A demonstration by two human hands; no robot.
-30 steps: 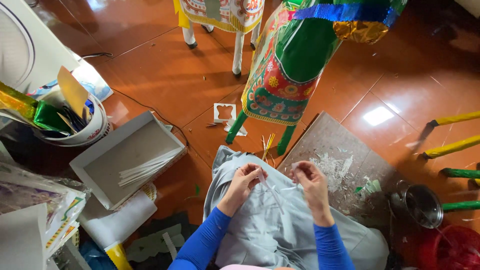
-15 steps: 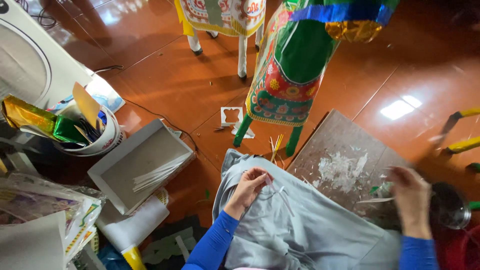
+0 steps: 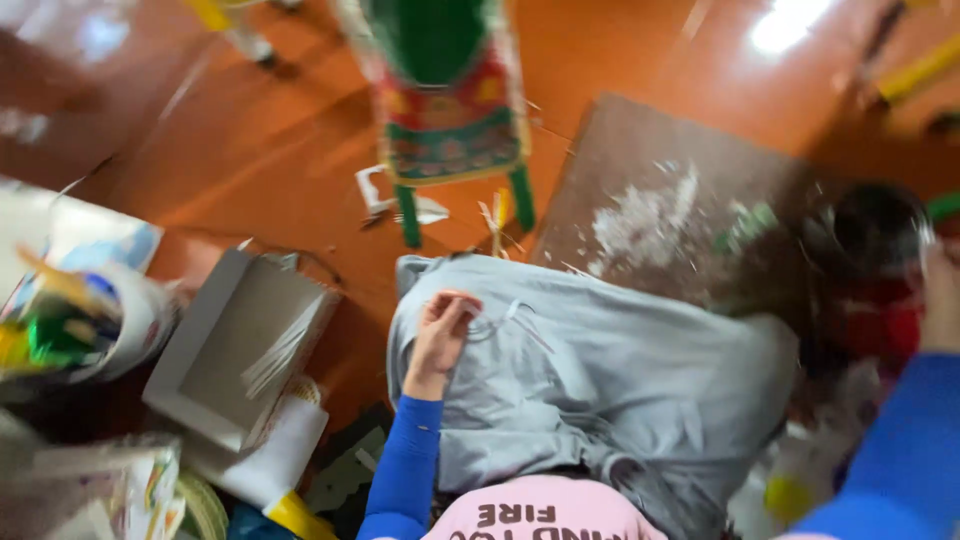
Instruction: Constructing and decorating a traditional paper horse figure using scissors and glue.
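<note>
The picture is motion-blurred. A grey cloth (image 3: 620, 390) lies over my lap. My left hand (image 3: 440, 335), in a blue sleeve, rests on the cloth's upper left part and pinches a thin white strip (image 3: 505, 318) that lies across the fabric. My right hand (image 3: 942, 300) is stretched out to the far right edge, beside a dark metal pot (image 3: 868, 228); blur hides its fingers and anything in them.
A brown board (image 3: 650, 190) smeared with white paste lies beyond the cloth. A colourful paper-covered frame with green legs (image 3: 448, 110) stands on the orange floor. Left are a grey box of white strips (image 3: 235, 345) and a white bucket of coloured paper (image 3: 75, 320). A red container (image 3: 872, 322) sits under the pot.
My right hand left the cloth and swung far right to the pot. My left hand stayed on the cloth with the strip. The view swung right and blurred.
</note>
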